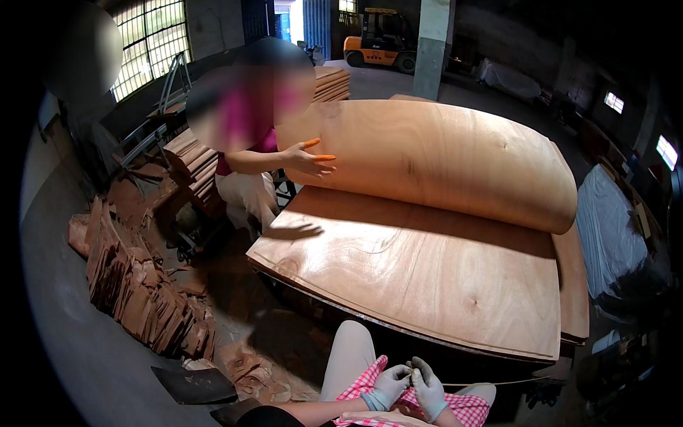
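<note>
- Flat wood sheet (427, 277), landmark: pale brown, lit from above.
- Curled wood sheet (434, 160): arched over the flat wood sheet's far part.
- Left hand (391, 385): gloved, just before the flat wood sheet's near edge; fingers bent toward the right hand (428, 388), gloved, fingers likewise curled. Whether either grips anything cannot be told.
- Co-worker's hand (311, 161): spread, two fingers orange-covered, above the flat wood sheet's far left corner; contact unclear.
- Broken veneer pieces (142, 295): heaped left of the flat wood sheet.

white gloves (428, 391) and pink-and-white checked cloth (469, 410) show near five o'clock, tan grained wood (427, 160) near two, orange-and-black forklift (383, 55) near twelve.
</note>
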Demonstrator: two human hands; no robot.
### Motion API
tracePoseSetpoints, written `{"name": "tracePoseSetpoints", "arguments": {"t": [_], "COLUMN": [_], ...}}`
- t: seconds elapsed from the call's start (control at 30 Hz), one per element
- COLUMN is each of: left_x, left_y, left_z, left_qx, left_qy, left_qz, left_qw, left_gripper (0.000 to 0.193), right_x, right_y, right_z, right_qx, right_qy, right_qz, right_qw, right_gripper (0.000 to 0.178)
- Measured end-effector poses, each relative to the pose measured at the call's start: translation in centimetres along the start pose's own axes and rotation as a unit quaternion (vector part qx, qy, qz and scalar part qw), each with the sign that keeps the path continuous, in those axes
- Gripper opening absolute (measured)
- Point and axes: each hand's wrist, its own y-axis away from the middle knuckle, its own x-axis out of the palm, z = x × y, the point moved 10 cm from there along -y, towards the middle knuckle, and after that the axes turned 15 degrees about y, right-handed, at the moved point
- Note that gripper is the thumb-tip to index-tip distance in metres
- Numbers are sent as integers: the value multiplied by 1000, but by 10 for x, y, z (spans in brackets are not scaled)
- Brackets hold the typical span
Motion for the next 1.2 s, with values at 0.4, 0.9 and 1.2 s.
{"name": "tracePoseSetpoints", "arguments": {"t": [0.4,0.9,1.2], "left_x": [-14,-42,41], "left_y": [-4,-41,-30], "left_z": [-17,-39,-8], "left_qx": [24,2,-140], "left_qy": [22,98,112], "left_qz": [-83,-102,47], "left_qw": [996,990,983], "left_gripper": [1,12,48], "right_x": [-35,-121,-116], "right_y": [6,-12,-4], "right_z": [47,-24,-36], "right_qx": [-94,181,152], "right_qy": [371,-29,-98], "right_qz": [-49,-59,-73], "right_qw": [923,981,981], "right_gripper": [25,25,21]}}
